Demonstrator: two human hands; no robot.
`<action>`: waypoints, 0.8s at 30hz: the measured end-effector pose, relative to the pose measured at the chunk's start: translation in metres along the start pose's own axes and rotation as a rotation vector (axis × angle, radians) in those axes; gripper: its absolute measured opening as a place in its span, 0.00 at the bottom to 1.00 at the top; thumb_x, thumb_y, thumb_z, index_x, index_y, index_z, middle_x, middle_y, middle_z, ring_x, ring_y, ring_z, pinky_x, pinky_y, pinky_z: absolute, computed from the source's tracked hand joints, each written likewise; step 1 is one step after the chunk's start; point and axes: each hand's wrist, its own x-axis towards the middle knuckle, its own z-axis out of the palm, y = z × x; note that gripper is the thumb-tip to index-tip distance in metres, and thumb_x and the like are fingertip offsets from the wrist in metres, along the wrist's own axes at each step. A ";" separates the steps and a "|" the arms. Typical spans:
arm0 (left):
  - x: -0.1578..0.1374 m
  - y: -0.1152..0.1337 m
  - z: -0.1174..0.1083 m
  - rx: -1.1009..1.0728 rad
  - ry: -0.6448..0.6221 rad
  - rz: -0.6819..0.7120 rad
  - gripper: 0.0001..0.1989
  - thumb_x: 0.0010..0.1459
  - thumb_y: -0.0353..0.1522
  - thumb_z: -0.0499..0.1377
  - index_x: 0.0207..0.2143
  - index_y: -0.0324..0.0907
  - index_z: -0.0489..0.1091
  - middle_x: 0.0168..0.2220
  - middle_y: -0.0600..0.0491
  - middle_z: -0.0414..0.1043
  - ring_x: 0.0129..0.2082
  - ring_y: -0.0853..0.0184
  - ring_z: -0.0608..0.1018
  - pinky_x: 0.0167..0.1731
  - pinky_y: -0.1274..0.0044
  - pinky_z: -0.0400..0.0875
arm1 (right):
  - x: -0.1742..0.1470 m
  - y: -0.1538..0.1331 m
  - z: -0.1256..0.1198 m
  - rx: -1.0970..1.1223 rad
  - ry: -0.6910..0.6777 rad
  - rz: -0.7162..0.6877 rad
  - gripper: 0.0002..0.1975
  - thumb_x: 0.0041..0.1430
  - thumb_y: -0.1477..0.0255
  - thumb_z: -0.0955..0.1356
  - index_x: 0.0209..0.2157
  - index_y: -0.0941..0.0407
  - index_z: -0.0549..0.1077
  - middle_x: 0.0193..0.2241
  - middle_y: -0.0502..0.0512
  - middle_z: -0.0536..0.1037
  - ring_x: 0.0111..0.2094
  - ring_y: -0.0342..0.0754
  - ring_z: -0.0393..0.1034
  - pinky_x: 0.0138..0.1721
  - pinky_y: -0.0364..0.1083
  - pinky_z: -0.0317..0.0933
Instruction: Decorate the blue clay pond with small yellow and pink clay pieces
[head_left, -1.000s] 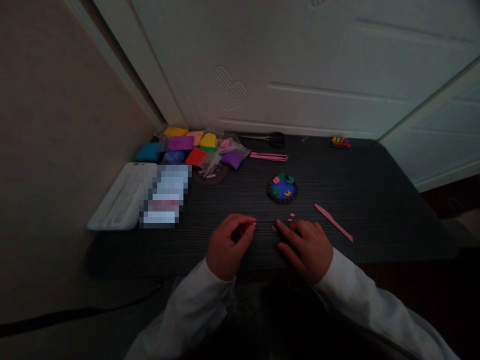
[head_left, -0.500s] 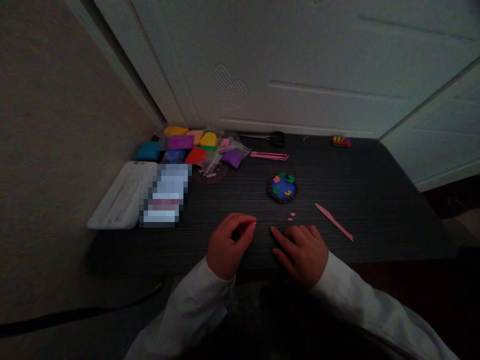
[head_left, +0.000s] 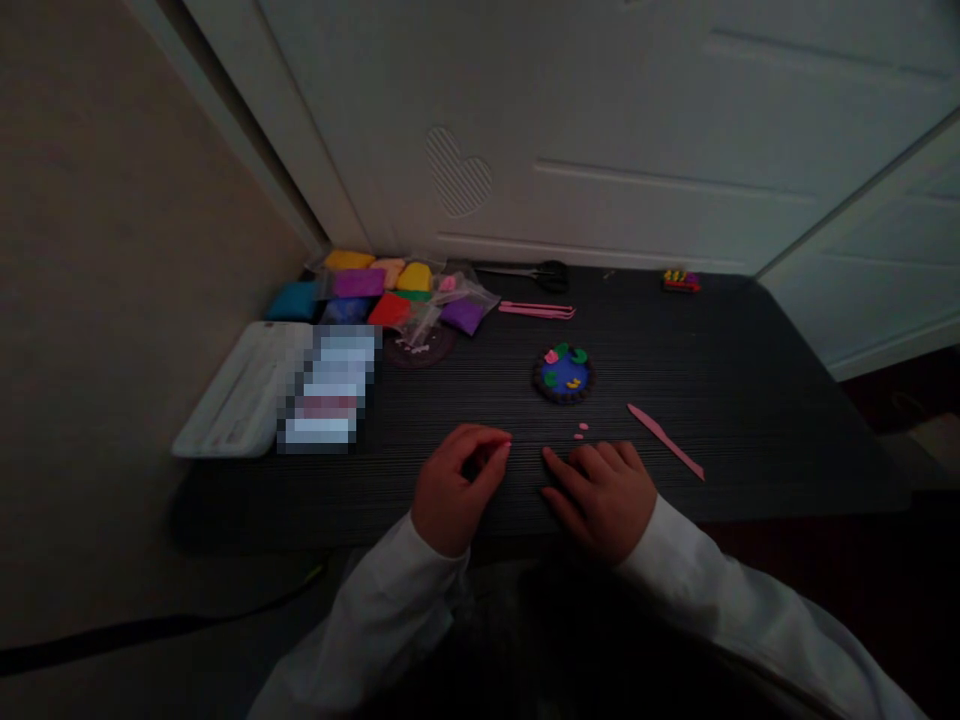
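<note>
My left hand (head_left: 457, 490) is closed in a pinch above the front of the table, with a tiny bit of pink clay (head_left: 508, 446) just showing at the fingertips. My right hand (head_left: 604, 498) lies on the tabletop, index finger and thumb apart, holding nothing. Beyond its knuckles rest two small pink clay pieces (head_left: 583, 427). Farther back sits a round clay pond (head_left: 564, 374) with a dark bumpy rim, blue middle, green leaves, a pink flower and yellow bits. A pink modelling knife (head_left: 666, 441) lies slantwise to the right of my right hand.
Bags of coloured clay (head_left: 360, 284) are heaped at the back left, by a round dish (head_left: 420, 350) with pale bits. A white case (head_left: 244, 390) and a blurred-out screen (head_left: 330, 385) lie left. Scissors (head_left: 551, 275), pink tools (head_left: 536, 310) and a colourful block (head_left: 680, 281) lie along the back.
The whole view has shifted very slightly. Both hands keep nearly the same place and pose, and the things on the table lie as before.
</note>
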 end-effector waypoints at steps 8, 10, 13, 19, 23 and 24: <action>0.001 0.000 0.001 0.002 0.011 0.004 0.07 0.51 0.31 0.54 0.34 0.42 0.67 0.32 0.54 0.66 0.32 0.72 0.70 0.33 0.79 0.65 | 0.001 -0.003 -0.001 -0.025 0.012 -0.041 0.21 0.57 0.61 0.53 0.48 0.56 0.61 0.32 0.55 0.70 0.34 0.51 0.57 0.34 0.52 0.44; 0.001 0.000 0.001 0.008 0.009 0.004 0.07 0.51 0.32 0.54 0.34 0.42 0.67 0.32 0.54 0.66 0.32 0.72 0.70 0.32 0.79 0.65 | 0.001 -0.004 -0.002 -0.025 0.011 -0.045 0.22 0.57 0.62 0.54 0.48 0.57 0.61 0.33 0.55 0.70 0.35 0.51 0.57 0.35 0.52 0.44; 0.001 0.000 0.001 0.012 0.010 0.006 0.07 0.51 0.32 0.53 0.33 0.42 0.67 0.32 0.54 0.66 0.31 0.72 0.70 0.32 0.79 0.65 | 0.001 -0.004 -0.001 -0.018 0.012 -0.041 0.22 0.56 0.62 0.54 0.49 0.57 0.60 0.32 0.56 0.70 0.35 0.51 0.57 0.35 0.52 0.44; 0.001 -0.002 0.001 0.007 0.009 0.013 0.07 0.51 0.33 0.53 0.33 0.42 0.67 0.32 0.54 0.66 0.31 0.71 0.70 0.31 0.79 0.65 | -0.002 0.000 0.002 0.049 0.039 -0.036 0.22 0.55 0.62 0.56 0.49 0.56 0.60 0.31 0.56 0.69 0.33 0.50 0.58 0.34 0.51 0.46; 0.001 -0.002 0.001 0.009 0.015 0.016 0.08 0.51 0.33 0.53 0.34 0.42 0.67 0.32 0.53 0.66 0.32 0.71 0.70 0.32 0.78 0.65 | -0.003 0.006 0.002 0.188 0.087 -0.032 0.21 0.56 0.65 0.57 0.50 0.57 0.59 0.32 0.56 0.69 0.35 0.48 0.59 0.35 0.49 0.48; 0.001 -0.002 0.001 0.011 0.014 0.017 0.08 0.51 0.33 0.53 0.34 0.42 0.67 0.32 0.53 0.66 0.32 0.71 0.70 0.33 0.78 0.65 | -0.003 0.008 0.003 0.231 0.109 -0.026 0.20 0.56 0.66 0.57 0.50 0.58 0.59 0.32 0.56 0.69 0.35 0.48 0.60 0.35 0.48 0.49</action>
